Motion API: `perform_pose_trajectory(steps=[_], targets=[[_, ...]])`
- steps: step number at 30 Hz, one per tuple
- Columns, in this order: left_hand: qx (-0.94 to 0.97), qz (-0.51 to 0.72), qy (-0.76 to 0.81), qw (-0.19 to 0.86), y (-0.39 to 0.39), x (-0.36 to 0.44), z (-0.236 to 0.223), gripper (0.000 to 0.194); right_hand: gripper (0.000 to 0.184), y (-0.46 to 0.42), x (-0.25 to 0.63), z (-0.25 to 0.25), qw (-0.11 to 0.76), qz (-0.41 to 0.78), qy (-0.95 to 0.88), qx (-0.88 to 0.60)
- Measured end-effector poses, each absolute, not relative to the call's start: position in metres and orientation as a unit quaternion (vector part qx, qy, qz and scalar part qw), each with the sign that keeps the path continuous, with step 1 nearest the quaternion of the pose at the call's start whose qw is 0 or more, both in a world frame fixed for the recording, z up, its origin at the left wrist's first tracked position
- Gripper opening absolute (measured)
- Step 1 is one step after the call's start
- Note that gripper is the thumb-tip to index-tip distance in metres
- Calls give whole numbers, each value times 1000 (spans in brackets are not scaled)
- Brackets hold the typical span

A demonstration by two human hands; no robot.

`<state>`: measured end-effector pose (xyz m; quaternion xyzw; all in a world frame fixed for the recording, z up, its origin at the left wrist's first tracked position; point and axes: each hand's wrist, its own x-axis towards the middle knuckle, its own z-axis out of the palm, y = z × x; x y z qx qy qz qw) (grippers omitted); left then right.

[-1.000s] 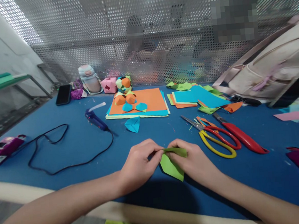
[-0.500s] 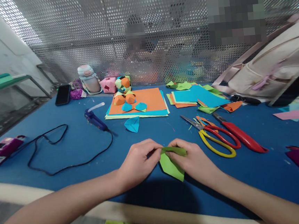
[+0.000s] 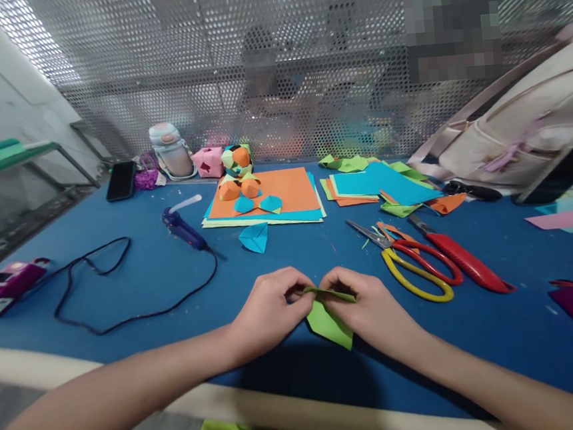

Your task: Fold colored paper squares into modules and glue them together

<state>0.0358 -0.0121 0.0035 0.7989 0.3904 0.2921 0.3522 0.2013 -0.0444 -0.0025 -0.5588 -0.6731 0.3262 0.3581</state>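
A folded green paper piece (image 3: 328,321) is held just above the blue table (image 3: 147,287) near its front edge. My left hand (image 3: 269,311) pinches its left tip, fingers closed. Its upper edge is pinched from the right by my right hand (image 3: 369,305), with the lower point of the paper sticking out below my fingers. Both hands meet at the fold. A small blue folded paper (image 3: 255,237) lies a little beyond them.
Yellow and red scissors (image 3: 411,267) and a red utility knife (image 3: 458,260) lie to the right. A blue glue gun (image 3: 183,229) with black cord is at left. Coloured paper stacks (image 3: 285,195), paper balls, a bottle, a phone and a beige backpack (image 3: 520,134) are further back.
Both hands stayed in place; the fingers pressed the green paper's top fold flatter and slightly lower.
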Motion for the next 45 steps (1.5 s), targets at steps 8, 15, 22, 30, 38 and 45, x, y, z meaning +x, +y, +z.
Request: perform_pose_trajectory(steps=[8,15,22,30,38,45], targets=[[776,307,406,373,-17,42,-7,8,10,-45,198,-9,359,285,-688,-563],[716,318,467,410,-11,40,-4,6,13,-48,201,1,343,310,-713,-527],[703,319,474,425,-6,39,-7,9,35,-45,209,9,410,356,-656,-524],[719,306,465,415,-11,40,-3,9,7,-50,204,-4,433,159,-744,-483],[723,297,460,422,-15,40,-2,6,13,-50,208,-13,388,15,-823,-414],[715,299,466,426,-14,39,2,6,23,-50,210,-13,370,3,-842,-393]])
